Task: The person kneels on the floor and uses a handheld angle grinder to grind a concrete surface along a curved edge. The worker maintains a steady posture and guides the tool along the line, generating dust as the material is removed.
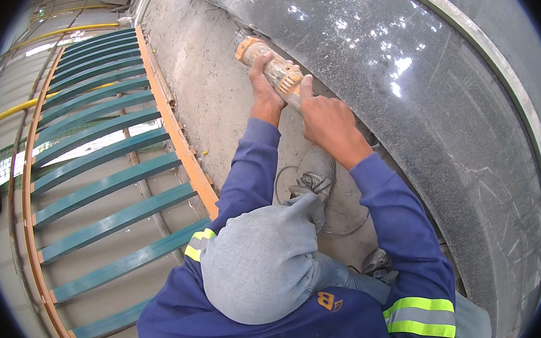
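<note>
A dusty cylindrical power tool [276, 73] with orange ends and orange vent slots lies across both my hands. My left hand [266, 93] wraps around its barrel from the left, thumb on top. My right hand [330, 123] grips its rear end, the index finger stretched along the casing. The tool's front end points up and to the left, beside the edge of a large dark, glossy panel [399, 114]. Whatever bit it carries is too small and hidden to make out.
On the left stands a long slatted frame [100, 144] with green slats and orange rails. A thin dark cable [278, 184] loops by my shoe [312, 178] on the dusty concrete floor [193, 80]. A pale metal edge [497, 62] curves along the panel's far right side.
</note>
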The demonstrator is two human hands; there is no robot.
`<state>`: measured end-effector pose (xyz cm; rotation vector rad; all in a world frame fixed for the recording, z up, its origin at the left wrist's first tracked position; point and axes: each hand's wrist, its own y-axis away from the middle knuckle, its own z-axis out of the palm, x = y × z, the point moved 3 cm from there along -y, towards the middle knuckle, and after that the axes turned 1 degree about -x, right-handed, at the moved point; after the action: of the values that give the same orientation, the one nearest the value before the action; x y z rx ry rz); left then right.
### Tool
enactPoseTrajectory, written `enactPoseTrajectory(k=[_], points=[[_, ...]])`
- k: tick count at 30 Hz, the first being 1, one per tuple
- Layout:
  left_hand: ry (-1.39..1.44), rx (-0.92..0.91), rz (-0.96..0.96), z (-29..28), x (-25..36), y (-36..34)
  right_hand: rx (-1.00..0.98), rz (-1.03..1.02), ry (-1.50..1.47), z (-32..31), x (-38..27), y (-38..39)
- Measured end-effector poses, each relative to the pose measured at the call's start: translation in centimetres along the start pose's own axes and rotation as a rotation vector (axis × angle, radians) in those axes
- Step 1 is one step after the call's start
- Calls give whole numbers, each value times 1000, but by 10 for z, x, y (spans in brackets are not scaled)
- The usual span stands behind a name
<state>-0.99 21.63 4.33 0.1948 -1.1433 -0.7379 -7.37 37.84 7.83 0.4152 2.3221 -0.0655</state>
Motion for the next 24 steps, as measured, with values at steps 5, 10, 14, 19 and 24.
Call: enactPoseTrajectory(k=[5,10,14,19,24], points=[[3,-57,-12,-4,0,-17,33,-10,-6,12,5,-14],[24,-46,-35,-11,1,-26,22,-14,-28,17,4,-21],[18,-31,-29,-5,1,-19,-17,19,-30,9,1,-17],[16,-32,-25,9,0,2,-29,11,-19,-7,1,0],[61,-60,-25,11,0,7,-24,-10,60,-14,-2,6]])
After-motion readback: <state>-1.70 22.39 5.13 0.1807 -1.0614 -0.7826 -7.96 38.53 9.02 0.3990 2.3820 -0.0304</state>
